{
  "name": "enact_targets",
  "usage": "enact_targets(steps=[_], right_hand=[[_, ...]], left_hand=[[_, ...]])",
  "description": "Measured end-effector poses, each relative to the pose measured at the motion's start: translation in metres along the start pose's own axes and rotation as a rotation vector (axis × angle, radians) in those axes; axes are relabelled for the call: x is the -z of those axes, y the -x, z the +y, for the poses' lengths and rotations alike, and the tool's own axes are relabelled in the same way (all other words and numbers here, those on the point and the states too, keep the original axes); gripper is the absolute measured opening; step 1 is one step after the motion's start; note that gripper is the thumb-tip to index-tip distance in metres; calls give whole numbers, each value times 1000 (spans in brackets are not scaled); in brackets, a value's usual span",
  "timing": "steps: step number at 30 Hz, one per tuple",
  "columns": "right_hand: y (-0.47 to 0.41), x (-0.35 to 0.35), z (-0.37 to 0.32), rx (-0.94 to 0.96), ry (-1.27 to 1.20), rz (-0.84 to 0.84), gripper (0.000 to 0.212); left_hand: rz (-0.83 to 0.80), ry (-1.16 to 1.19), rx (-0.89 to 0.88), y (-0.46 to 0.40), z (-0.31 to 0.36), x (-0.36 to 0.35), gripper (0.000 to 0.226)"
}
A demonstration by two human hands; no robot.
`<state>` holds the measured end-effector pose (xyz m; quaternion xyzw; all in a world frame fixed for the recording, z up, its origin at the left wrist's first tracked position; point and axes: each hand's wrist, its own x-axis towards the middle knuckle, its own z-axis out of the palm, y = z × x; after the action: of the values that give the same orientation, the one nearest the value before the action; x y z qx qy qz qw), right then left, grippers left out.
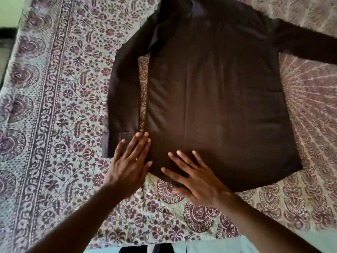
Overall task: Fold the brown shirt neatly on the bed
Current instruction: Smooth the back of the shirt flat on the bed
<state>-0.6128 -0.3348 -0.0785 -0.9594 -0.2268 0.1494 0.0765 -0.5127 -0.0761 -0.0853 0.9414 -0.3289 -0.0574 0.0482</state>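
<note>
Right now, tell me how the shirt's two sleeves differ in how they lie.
The left sleeve lies straight down beside the shirt body; the right sleeve stretches outward, away from it. The left sleeve's cuff reaches the left hand; the right sleeve's cuff is out of frame. Both lie flat.

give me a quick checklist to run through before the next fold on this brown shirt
1. Brown shirt lies flat on the bedspread: ok.
2. Left sleeve lies down along the body: ok, with a strip of bedspread showing between.
3. Right sleeve brought in: not ok, it points outward.
4. Left hand and right hand flat on the hem, fingers straight: ok.
5. Collar tidy: cannot tell.
</note>
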Motion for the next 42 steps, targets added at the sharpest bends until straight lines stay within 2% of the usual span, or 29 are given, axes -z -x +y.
enact_targets(steps=[3, 5, 9, 11, 13, 17, 19, 21, 23, 25, 27, 29, 30, 33, 37, 39, 42], right_hand=[[-32, 18, 2, -239, -42, 182, 64], [-69, 26, 1, -438, -65, 265, 66], [-122, 16, -13, -506, -80, 243, 63], [-108, 2, -22, -535, -59, 213, 63], [-69, -13, -35, -650, -75, 187, 64], [7, -23, -41, -1067, -92, 193, 71], [14, -19, -40, -1279, -146, 215, 77], [-1, -9, -43, -1381, -164, 290, 80], [-39, 6, -43, -1307, -164, 365, 77], [-92, 19, -38, -1117, -204, 410, 69], [-134, 20, -38, -928, -238, 369, 62], [-140, 10, -40, -863, -207, 281, 59], [-131, 3, -44, -905, -196, 273, 59], [-78, -11, -68, -1196, -180, 263, 62], [-40, -7, -79, -1506, -274, 234, 72], [-58, 10, -71, -1495, -247, 312, 73], [-124, 40, -41, -1232, -143, 435, 63]], left_hand=[[123, 45, -22, -30, -12, 18, 59], [118, 24, -65, -54, -24, 23, 61], [-1, -88, -84, -70, -50, 13, 72], [-43, -105, -86, -67, -52, 7, 75], [-73, -98, -91, -59, -50, 3, 77], [-100, -68, -113, -63, -53, 10, 83], [-126, -60, -146, -69, -58, 16, 88], [-160, -55, -190, -69, -60, 20, 93], [-158, -58, -220, -68, -63, 22, 98], [-163, -69, -242, -71, -66, 25, 104], [-197, -79, -266, -72, -68, 25, 107], [-240, -73, -290, -70, -69, 24, 110], [-256, -68, -303, -70, -70, 24, 111], [-277, -54, -341, -71, -72, 25, 116], [-267, -13, -361, -75, -75, 30, 113], [-177, 51, -375, -83, -77, 36, 97], [-11, 89, -337, -129, -80, 47, 73]])
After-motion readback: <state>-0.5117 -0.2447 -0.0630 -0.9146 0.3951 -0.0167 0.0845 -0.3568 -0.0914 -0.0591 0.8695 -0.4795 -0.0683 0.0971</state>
